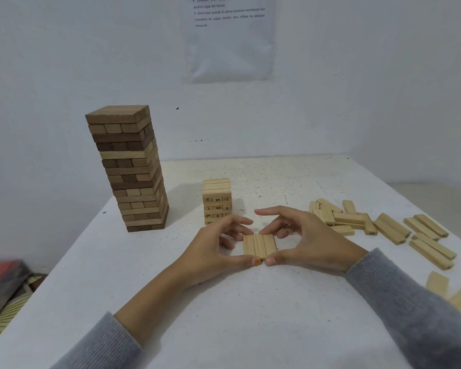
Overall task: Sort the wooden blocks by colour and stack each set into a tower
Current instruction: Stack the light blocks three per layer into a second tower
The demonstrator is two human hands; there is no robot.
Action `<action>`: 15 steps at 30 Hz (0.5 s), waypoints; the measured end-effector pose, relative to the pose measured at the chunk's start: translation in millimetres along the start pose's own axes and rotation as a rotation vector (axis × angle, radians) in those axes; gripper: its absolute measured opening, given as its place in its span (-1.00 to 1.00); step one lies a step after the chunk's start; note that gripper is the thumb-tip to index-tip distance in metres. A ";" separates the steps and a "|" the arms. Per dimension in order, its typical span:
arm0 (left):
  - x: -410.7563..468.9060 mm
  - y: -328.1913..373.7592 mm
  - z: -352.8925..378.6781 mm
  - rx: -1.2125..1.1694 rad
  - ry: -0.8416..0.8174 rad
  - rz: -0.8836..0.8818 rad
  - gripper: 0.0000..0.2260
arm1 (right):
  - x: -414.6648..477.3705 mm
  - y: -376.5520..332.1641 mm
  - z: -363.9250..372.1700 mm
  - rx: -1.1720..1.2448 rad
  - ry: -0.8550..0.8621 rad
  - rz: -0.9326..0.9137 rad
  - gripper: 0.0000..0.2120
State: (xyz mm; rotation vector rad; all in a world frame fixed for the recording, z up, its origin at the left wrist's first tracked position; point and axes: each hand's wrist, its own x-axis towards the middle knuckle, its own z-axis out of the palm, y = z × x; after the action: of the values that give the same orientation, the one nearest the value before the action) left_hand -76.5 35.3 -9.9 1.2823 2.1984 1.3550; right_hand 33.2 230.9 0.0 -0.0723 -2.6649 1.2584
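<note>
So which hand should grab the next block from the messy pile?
Probably the right hand. The loose pale blocks lie on its side, just past its knuckles. The left hand would have to cross over the row of three blocks both hands hold.

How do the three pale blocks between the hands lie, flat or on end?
Flat: three pale blocks lie side by side on the table, broad faces up, between left hand and right hand.
</note>
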 end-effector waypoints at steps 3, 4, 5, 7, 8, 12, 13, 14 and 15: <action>-0.4 0.8 -0.7 0.008 -0.003 0.000 -0.46 | -0.6 -2.3 1.9 0.013 -0.012 -0.018 -0.26; -0.3 0.8 -0.9 0.008 -0.004 0.001 -0.47 | -0.9 -3.0 2.0 0.013 -0.010 -0.019 -0.27; -0.4 0.8 -0.9 0.009 -0.006 0.005 -0.47 | -1.3 -3.7 1.9 0.012 -0.006 -0.019 -0.28; -0.9 1.0 -0.5 0.016 -0.009 0.020 -0.47 | -2.2 -5.5 1.6 0.010 0.002 -0.023 -0.32; -1.2 0.7 -0.3 0.021 -0.008 0.027 -0.46 | -2.7 -6.1 1.5 0.008 0.006 -0.030 -0.33; -3.6 1.1 -1.0 0.033 0.007 0.072 -0.47 | -3.7 -9.5 2.9 0.008 0.019 -0.067 -0.38; -4.3 1.7 -1.5 0.045 0.012 0.093 -0.48 | -3.8 -10.0 3.3 0.005 0.019 -0.080 -0.39; -5.2 2.3 -2.2 0.057 0.019 0.115 -0.49 | -4.1 -10.9 3.6 0.005 0.019 -0.092 -0.39; -6.0 3.3 -3.0 0.066 0.028 0.133 -0.50 | -4.6 -12.0 3.5 0.009 0.022 -0.102 -0.39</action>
State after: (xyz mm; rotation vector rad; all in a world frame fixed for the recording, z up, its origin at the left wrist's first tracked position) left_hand -73.1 29.4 -6.8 1.4658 2.2289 1.3651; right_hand 37.4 220.0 6.4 0.0508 -2.6082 1.2313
